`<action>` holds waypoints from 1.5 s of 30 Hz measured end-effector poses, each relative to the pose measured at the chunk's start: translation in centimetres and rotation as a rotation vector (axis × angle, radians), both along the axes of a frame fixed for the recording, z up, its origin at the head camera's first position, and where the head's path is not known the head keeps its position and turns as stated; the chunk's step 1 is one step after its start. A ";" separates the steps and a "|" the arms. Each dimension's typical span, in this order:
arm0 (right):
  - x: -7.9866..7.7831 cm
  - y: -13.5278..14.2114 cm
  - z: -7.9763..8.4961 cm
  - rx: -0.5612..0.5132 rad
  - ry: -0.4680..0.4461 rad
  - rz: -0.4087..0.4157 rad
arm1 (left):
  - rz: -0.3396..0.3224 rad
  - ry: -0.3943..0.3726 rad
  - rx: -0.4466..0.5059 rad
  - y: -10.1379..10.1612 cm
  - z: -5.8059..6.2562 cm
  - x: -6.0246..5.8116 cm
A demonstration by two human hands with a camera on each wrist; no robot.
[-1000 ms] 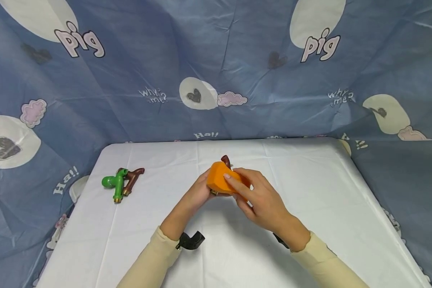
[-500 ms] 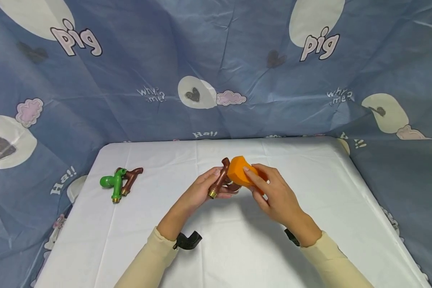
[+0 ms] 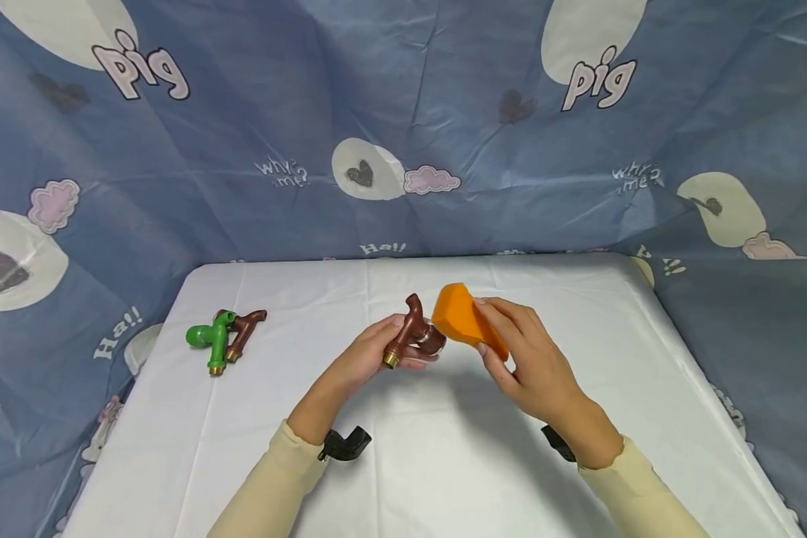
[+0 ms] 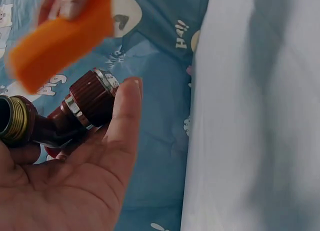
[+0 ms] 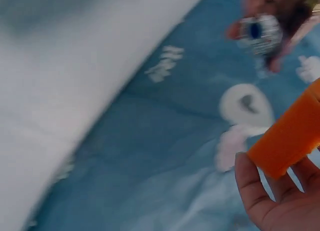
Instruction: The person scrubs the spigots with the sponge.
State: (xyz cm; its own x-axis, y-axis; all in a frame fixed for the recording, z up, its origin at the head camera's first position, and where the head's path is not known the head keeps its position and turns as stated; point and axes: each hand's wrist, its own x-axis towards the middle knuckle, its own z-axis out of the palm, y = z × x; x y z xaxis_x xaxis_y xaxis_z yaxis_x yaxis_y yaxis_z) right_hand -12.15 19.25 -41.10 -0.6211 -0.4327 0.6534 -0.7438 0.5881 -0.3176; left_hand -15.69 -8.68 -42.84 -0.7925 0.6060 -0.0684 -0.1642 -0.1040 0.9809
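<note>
My left hand [image 3: 370, 351] holds a brown faucet [image 3: 410, 329] above the table, its brass threaded end toward me. In the left wrist view the faucet's ribbed round knob [image 4: 92, 98] with silver bands lies by a fingertip, and the brass thread [image 4: 19, 122] shows at the left edge. My right hand [image 3: 534, 362] pinches an orange sponge [image 3: 467, 317] between thumb and fingers, just right of the faucet with a small gap. In the right wrist view the sponge [image 5: 290, 133] sits at the fingertips, while the faucet and left hand are blurred at the top.
On the table's left part lie a green faucet [image 3: 218, 340] and another brown faucet [image 3: 247, 332], overlapping in the head view. A white cloth covers the table [image 3: 578, 329]. Behind it hangs a blue printed curtain [image 3: 484, 149].
The sponge, at first in front of the faucet and hiding most of it, has moved right, away from it. The faucet is now in plain view in my left hand, shifted slightly left.
</note>
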 end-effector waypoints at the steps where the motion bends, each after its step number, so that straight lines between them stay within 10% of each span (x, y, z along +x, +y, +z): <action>1: 0.2 -0.5 0.5 -0.004 0.009 0.025 | -0.013 0.010 -0.001 0.0 0.0 0.0; 14: 1.0 -5.6 0.9 0.044 0.093 0.204 | 0.006 0.227 0.047 0.9 0.1 0.2; 22: -0.3 -3.9 0.4 0.112 -0.018 0.132 | -0.051 0.051 0.026 0.3 -0.1 0.8; 32: -1.0 -0.4 0.0 0.075 -0.060 0.004 | -0.160 0.052 0.112 0.5 -0.2 0.3; 45: -0.3 1.1 1.1 -0.001 -0.003 -0.018 | -0.097 0.035 0.087 0.4 -0.3 0.3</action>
